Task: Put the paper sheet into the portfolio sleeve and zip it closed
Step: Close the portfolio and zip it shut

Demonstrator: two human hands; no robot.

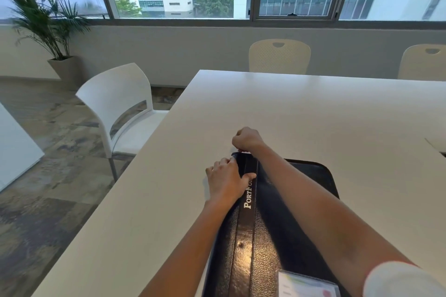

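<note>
Black textured-leather zip portfolio sleeve [272, 236] flat on white rectangular table [313, 113], long axis running away from the person, spine band lettered "PORTFO…" pointing to the far end; sleeve near table's left edge, bare tabletop beyond and to the right; left hand [226, 182] curled, gripping spine's far-left edge; right hand [247, 139] fisted at far corner, pinching something too small to identify; paper sheet not discernible.

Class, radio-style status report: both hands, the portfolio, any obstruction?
Left hand pressing portfolio spine near far end. Right hand fisted, pinching at far corner, zipper pull hidden. Portfolio folded shut on table. Nothing blocking.
</note>
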